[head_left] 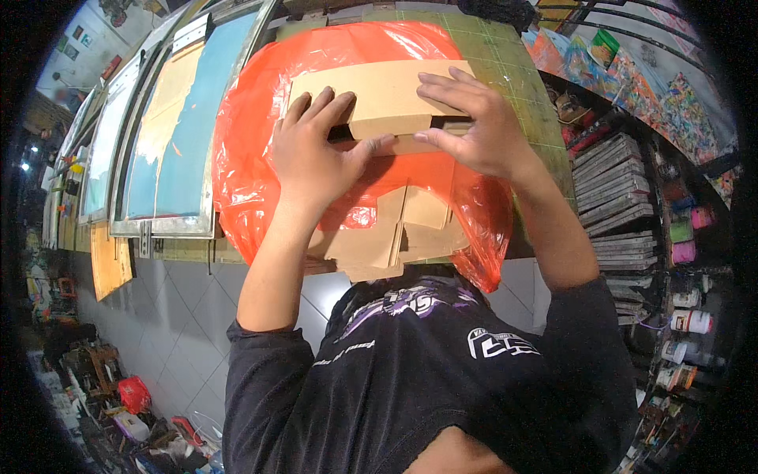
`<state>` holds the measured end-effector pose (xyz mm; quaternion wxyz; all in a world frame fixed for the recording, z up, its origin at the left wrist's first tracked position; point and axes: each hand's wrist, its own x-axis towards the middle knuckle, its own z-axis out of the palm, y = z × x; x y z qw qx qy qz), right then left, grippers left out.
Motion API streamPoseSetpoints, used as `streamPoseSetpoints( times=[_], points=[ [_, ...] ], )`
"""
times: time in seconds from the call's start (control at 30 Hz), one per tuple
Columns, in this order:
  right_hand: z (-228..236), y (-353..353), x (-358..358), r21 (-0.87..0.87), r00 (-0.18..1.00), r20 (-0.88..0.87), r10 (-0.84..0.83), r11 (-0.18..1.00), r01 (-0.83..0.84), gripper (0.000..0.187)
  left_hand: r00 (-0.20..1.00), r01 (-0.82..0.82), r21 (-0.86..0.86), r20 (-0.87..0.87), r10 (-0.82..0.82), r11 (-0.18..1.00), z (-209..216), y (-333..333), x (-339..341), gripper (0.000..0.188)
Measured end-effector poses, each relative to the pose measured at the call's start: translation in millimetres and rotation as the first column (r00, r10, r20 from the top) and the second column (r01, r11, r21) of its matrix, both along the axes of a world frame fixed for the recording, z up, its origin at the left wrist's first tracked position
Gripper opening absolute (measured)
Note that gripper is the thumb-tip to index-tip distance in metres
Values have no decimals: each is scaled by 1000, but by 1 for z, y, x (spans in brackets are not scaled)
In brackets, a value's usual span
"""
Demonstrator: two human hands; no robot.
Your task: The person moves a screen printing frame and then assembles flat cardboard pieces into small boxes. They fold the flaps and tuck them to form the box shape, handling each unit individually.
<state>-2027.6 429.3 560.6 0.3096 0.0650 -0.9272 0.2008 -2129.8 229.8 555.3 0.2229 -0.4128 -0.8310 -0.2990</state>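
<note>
A brown cardboard box (379,88), partly folded, lies across a large red plastic bag (251,138) on the worktable. My left hand (320,150) grips its left end, fingers spread over the top panel and thumb on the front strip. At the right end my right hand (480,130) holds it the same way, its fingers on top and its thumb pressing the front edge. Dark gaps show under the panel beside each hand. Nearer to me, flat cut cardboard (367,246) with slots and flaps rests on the bag at the table's front edge.
Metal-framed printing screens (170,227) lean along the table's left side. The green table surface (545,118) shows at the right. Beyond it stand stacked frames (612,186) and a shelf of small paint pots (691,321). A red bundle (134,393) sits among clutter at lower left.
</note>
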Motion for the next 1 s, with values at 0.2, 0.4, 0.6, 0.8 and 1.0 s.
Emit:
streamPoseSetpoints(
  times=[0.2, 0.4, 0.6, 0.8, 1.0],
  points=[
    [1, -13, 3, -15, 995, -64, -80, 997, 79, 37, 997, -23, 30, -71, 25, 999, -5, 2, 1, 50],
    [-7, -14, -1, -56, 987, -133, -91, 995, 84, 32, 991, 106, 41, -87, -102, 994, -14, -3, -12, 39],
    [-17, -9, -6, -26, 985, -140, -103, 995, 101, 29, 996, 83, 131, -44, -78, 988, -18, -2, -6, 31],
    [-13, -13, -6, -82, 985, -160, -60, 996, 48, 25, 993, 120, 177, -9, -120, 977, -23, -2, -12, 22],
    [-15, -16, -7, -105, 978, -193, -74, 993, 54, 22, 989, 148, 230, -17, -148, 962, -25, -2, -11, 20]
  ],
)
